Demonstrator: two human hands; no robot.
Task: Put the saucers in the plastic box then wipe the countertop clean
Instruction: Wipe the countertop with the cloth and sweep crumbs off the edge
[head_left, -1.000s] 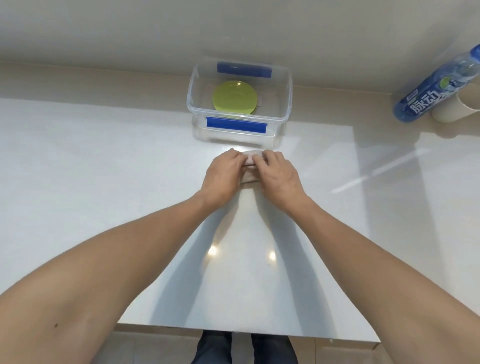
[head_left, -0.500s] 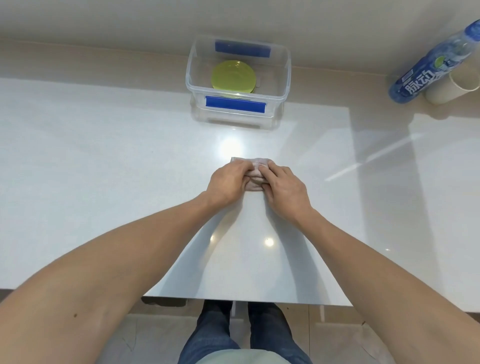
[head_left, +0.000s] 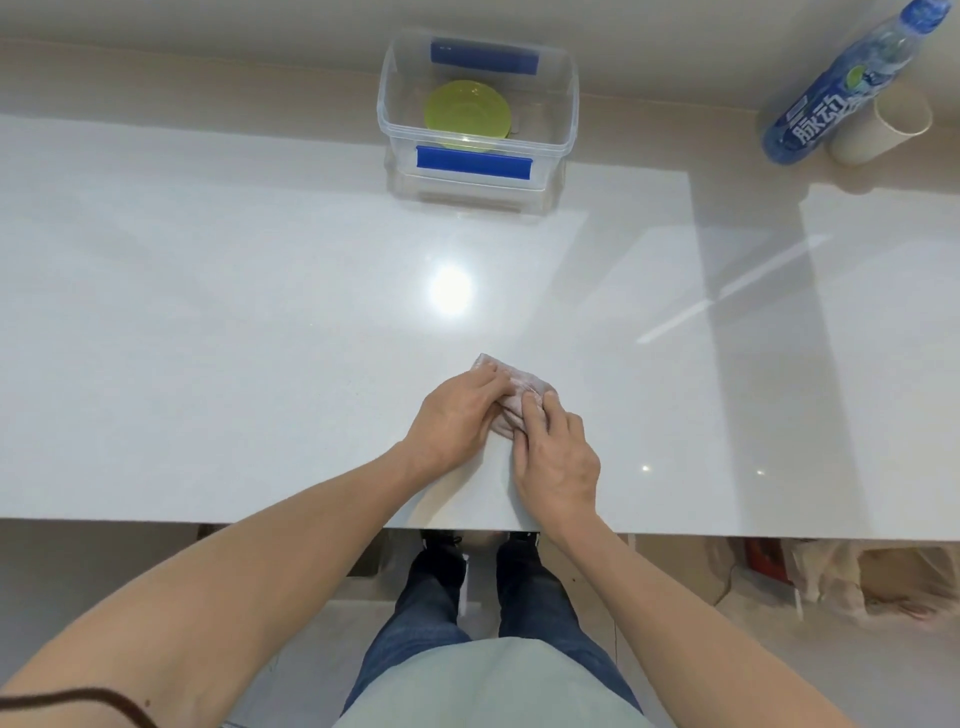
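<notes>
Two hands on one cloth.
Left hand and right hand press it flat-fingered, apparently ungripped; one box, one saucer.

Box at the back, cloth near the front edge of the table.

The box stands at the table's rear middle, against the wall, with a saucer lying in it. Well in front of it, near the front edge, a cloth lies on the table under both hands (left hand on its left side, right hand on its near right side). At the far right rear a bottle stands with a cup just right of it.
</notes>
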